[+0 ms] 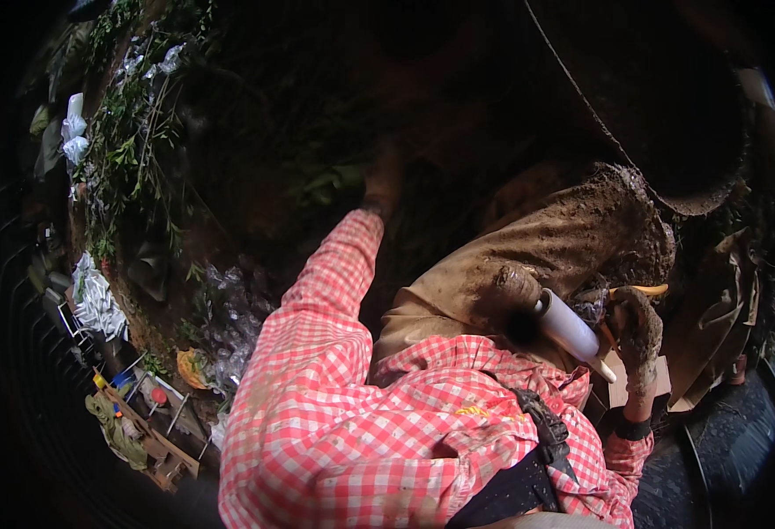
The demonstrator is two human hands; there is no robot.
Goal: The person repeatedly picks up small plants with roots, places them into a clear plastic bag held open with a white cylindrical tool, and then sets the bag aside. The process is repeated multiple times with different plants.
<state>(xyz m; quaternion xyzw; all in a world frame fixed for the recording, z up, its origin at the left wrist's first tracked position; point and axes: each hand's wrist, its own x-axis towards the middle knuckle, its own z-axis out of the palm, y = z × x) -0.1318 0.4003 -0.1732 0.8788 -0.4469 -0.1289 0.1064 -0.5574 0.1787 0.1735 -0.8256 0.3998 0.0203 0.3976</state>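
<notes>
My left forearm, in a red-checked sleeve, reaches forward into deep shadow. Past its dark wristband, my left hand (386, 168) is barely visible, so its fingers and anything in them cannot be made out. Leafy stems (328, 184) show faintly beside it. At the right, my right hand (638, 330) is coated in mud, its fingers curled around an orange-handled tool (645, 290) whose working end is hidden. A white film roll (569, 327) with a pale stick end lies against my muddy brown trousers (466, 271), left of that hand.
Cut leafy branches (129, 152) and clear plastic wrap (228, 311) lie at the left. White strips (96, 297) are heaped near a wooden frame (156, 443). A rope (579, 92) hangs at upper right. Cardboard (663, 375) and black sheeting (737, 436) lie at lower right.
</notes>
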